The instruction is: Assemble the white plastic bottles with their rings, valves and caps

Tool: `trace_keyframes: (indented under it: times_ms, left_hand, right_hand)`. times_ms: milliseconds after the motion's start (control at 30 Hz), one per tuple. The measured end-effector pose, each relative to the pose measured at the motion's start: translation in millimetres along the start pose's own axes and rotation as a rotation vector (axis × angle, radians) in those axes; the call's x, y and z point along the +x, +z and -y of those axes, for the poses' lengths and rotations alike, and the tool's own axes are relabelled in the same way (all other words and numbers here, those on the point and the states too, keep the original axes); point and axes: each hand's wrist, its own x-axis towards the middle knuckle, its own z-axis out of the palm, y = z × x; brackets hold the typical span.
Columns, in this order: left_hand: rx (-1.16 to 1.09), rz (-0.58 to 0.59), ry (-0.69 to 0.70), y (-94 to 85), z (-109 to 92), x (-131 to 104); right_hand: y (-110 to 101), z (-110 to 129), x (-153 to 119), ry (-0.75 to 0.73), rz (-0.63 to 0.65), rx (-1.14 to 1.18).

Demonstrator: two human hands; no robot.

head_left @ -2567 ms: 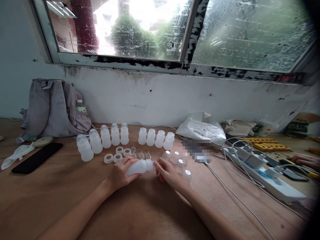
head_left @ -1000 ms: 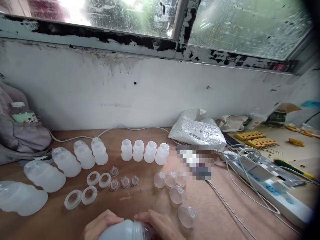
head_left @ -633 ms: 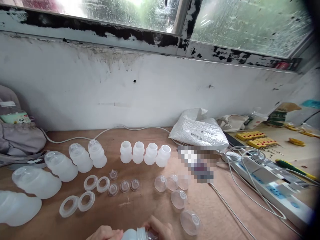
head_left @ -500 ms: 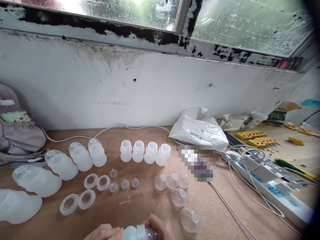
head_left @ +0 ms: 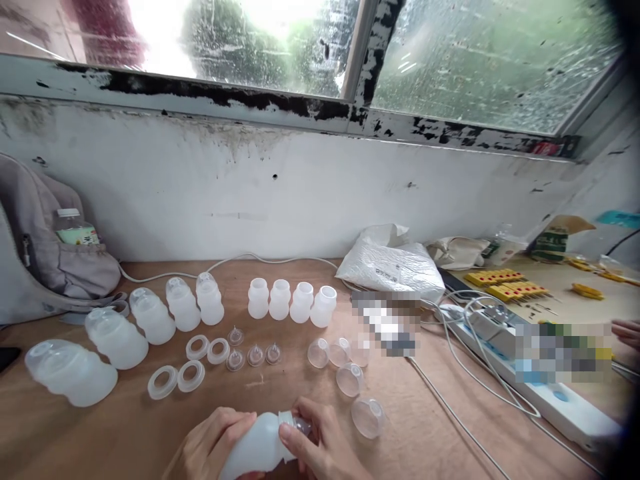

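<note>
My left hand is wrapped round the body of a whitish baby bottle, which lies tilted near the table's front edge. At its neck, the fingers of my right hand close on the collar ring and the clear nipple. Ahead of my hands lie several loose clear nipples and several collar rings. Several clear domed caps rest to the right. Open bottle bodies stand in a row farther back. Capped bottles form a curved line on the left.
A grey backpack leans at the left wall. Back right are a white plastic parcel, a blurred-out object, a power strip with loose cables, and yellow-handled tools. Another person's hand shows at the right edge.
The view has tilted up and shifted left, so my hands and the bottle show more fully. My right thumb now presses on the collar. Another person's hand has appeared at the right.
</note>
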Motion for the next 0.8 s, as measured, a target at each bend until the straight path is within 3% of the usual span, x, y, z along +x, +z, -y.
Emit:
trace_keyframes:
  times_ms: [167,367,667,800]
  left_hand:
    - [0.047,0.043,0.128,-8.5,1.8,-2.0]
    - [0.12,0.061,0.162,-11.7,2.9,-2.2]
    - [0.209,0.043,0.193,-12.7,9.2,0.3]
    - [0.207,0.111,0.159,-13.3,10.5,0.5]
  right_hand:
    - [-8.3,15.4,-6.7,-0.19,-0.094,-0.313]
    - [-12.4,15.5,-5.6,-0.422,-0.037,-0.575]
    - [-5.3,8.8,1.8,-0.469,-0.122,-0.733]
    - [-1.6,7.7,2.8,-0.505,-0.175,-0.76]
